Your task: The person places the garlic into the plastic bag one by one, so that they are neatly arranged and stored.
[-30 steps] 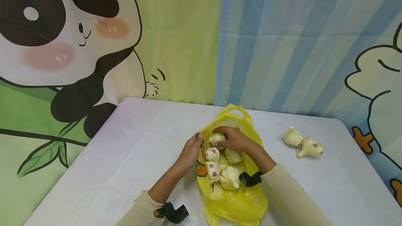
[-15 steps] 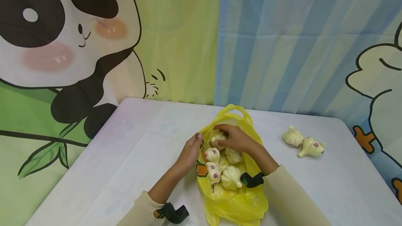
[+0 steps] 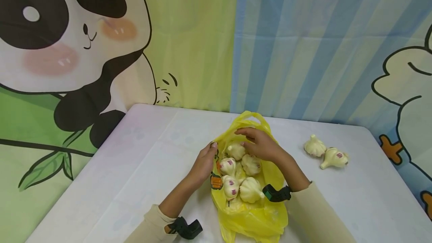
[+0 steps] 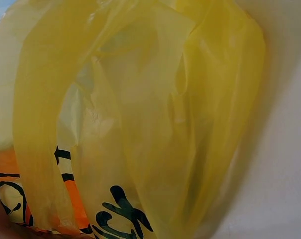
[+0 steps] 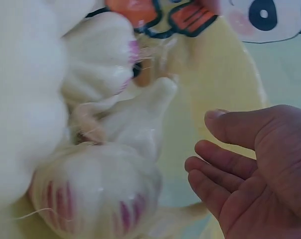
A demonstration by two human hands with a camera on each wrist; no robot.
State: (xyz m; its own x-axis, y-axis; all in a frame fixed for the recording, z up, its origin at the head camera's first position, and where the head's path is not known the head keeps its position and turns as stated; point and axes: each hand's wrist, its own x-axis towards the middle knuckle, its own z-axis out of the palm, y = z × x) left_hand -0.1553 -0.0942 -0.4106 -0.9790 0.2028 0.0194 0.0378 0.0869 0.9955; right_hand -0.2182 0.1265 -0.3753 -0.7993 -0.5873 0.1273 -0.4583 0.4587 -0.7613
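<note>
A yellow plastic bag (image 3: 251,220) lies with its mouth spread, several white garlic bulbs (image 3: 251,190) inside it. My left hand (image 3: 203,163) pinches the bag's left edge, thumb on the rim. In the left wrist view the bag's side (image 4: 150,109) covers most of the picture. Over the far part of the bag hovers my right hand (image 3: 264,146), fingers loosely bent and holding nothing, just beside a garlic bulb (image 3: 236,151). The right wrist view has that hand (image 5: 260,169) apart from a purple-streaked bulb (image 5: 98,186).
Two more garlic bulbs, one upright (image 3: 315,146) and one on its side (image 3: 334,158), lie on the white table (image 3: 152,183) to the right of the bag. A printed curtain with a panda (image 3: 84,40) hangs behind the table.
My right hand has let go of the garlic bulb at the bag's far end and moved up and to the right. The left hand has stayed on the bag's edge.
</note>
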